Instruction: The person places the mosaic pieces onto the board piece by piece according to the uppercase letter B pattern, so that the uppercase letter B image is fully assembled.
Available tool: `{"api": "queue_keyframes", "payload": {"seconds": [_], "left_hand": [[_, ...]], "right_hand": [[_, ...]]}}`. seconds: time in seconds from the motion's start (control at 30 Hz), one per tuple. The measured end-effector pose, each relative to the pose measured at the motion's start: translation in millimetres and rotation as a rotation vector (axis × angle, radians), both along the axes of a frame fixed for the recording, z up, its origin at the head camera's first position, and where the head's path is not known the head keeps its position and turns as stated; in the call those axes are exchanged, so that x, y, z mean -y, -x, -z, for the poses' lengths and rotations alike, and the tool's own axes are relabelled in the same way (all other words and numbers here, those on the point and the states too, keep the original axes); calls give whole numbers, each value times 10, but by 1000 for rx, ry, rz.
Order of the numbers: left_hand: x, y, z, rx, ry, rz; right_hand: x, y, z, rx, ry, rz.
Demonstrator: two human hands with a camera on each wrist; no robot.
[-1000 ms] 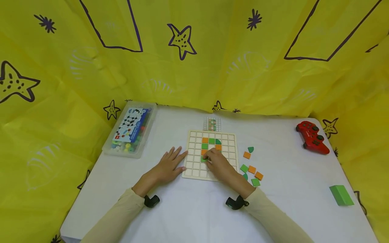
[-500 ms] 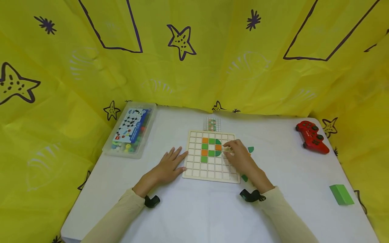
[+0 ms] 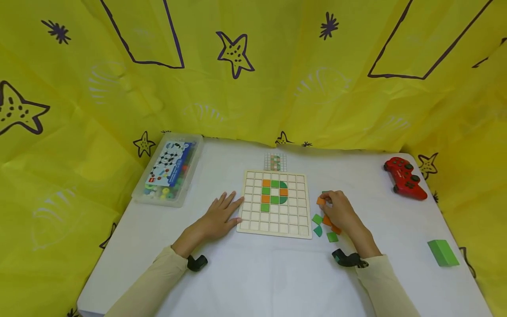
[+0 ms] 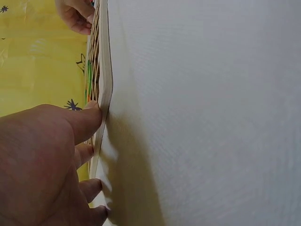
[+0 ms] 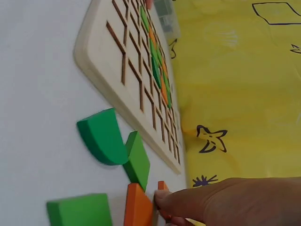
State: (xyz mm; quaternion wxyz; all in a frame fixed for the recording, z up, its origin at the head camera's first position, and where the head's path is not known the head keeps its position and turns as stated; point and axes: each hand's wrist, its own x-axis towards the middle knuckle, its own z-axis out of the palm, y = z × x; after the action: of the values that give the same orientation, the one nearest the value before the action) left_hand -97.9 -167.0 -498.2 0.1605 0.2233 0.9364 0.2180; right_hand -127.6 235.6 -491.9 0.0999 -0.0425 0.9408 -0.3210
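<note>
Wooden board [image 3: 275, 215], orange tile [image 3: 320, 201] at the hands [image 3: 215, 218] [image 3: 341, 212]

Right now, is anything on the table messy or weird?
Nothing looks spilled or broken. Loose tiles lie at mixed angles beside the board, while placed tiles sit neatly in squares. The red game controller perhaps seems odd, being no puzzle piece.

Yellow printed with dark starfish on the far curtain [image 3: 273, 105]. Pale wood crossed by a square grid on the board [image 3: 294, 219], orange and two greens across the tiles [image 3: 274, 200]. Bright red on the right-hand controller [image 3: 403, 177].
</note>
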Motion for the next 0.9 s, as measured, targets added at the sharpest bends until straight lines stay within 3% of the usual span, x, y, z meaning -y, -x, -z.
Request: {"api": "queue_keyframes", "payload": {"seconds": [0.63,0.9], "left_hand": [[2,-2,5,12,0,-11],[0,-2,3,22,3,-14]], "right_hand": [[-46,-15,44,-47,67,-39],[228,49,-39,-48,128,-66]]}}
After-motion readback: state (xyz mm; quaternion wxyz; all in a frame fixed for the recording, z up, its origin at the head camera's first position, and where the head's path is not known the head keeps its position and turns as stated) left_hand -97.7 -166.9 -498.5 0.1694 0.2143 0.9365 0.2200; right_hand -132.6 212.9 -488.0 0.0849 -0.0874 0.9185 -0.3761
